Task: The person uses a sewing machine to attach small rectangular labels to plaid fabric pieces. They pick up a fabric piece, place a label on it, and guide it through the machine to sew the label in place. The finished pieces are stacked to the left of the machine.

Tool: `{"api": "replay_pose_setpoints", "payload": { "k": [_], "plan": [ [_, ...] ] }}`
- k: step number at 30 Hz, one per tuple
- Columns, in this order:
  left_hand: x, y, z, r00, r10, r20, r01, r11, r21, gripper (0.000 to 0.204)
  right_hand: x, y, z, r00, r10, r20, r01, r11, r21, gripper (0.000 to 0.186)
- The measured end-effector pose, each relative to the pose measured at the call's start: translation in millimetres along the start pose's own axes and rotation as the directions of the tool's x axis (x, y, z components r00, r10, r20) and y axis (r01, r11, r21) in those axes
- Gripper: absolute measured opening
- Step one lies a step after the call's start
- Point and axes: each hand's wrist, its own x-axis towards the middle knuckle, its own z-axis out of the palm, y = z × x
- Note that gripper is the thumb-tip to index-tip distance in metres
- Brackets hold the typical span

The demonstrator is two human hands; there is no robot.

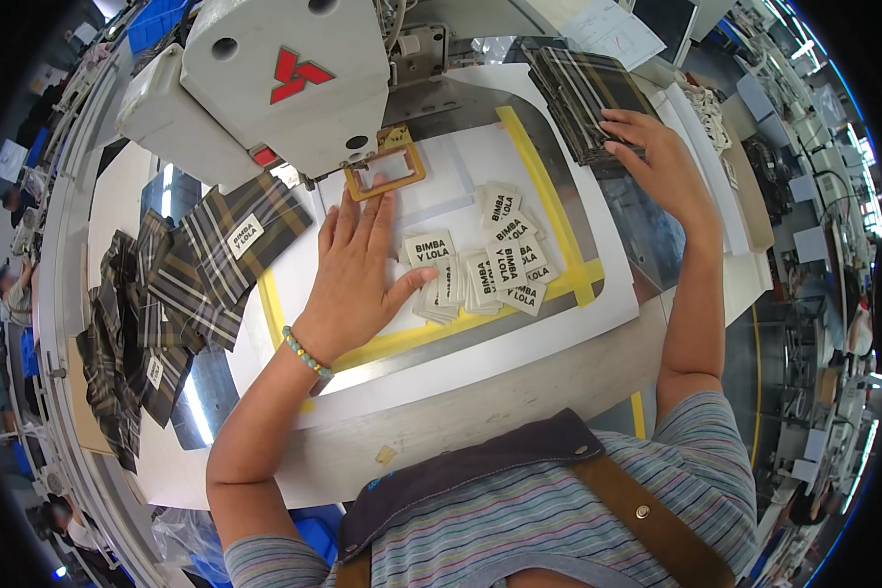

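Observation:
My left hand (356, 276), with a beaded bracelet on its wrist, lies flat, fingers stretched toward a small tan rectangular clamp frame (420, 176) under the sewing machine head (274, 83). Its fingertips reach the frame's near edge. Next to its thumb is a loose pile of cream fabric labels (508, 263) with dark lettering. At the far right, my right hand (664, 167) rests its spread fingers on a stack of dark plaid fabric pieces (583, 98); whether it pinches one cannot be made out.
Plaid pieces (235, 240), some bearing a cream label, lie heaped at the left. Yellow tape (539, 196) borders the white work sheet (441, 367). The machine head overhangs the far left. A box of small pieces (710, 122) stands at the right, and papers (608, 34) lie behind.

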Motion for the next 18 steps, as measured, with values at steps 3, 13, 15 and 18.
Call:
{"api": "replay_pose_setpoints", "payload": {
  "k": [3,13,15,18],
  "plan": [
    [3.4,-1.7,-1.3,1.000,-0.004,0.024,0.004,1.000,-0.021,0.103,0.3,0.6,-0.2,1.000,0.000,0.005,0.000,1.000,0.005,0.034],
    [4.8,-2.1,3.2,1.000,-0.025,-0.008,0.025,0.999,0.022,0.099,-2.7,-6.3,-1.2,1.000,0.004,-0.016,-0.003,1.000,0.014,0.032],
    [7.3,1.5,3.2,0.999,-0.045,0.004,0.045,0.999,0.026,0.095,-0.9,4.5,1.4,0.996,-0.064,-0.062,0.064,0.998,0.001,0.030],
    [3.7,-1.4,4.1,0.999,-0.027,-0.032,0.027,1.000,0.012,0.089,2.7,4.8,4.4,0.989,-0.078,-0.123,0.079,0.997,-0.001,0.024]
  ]
}}
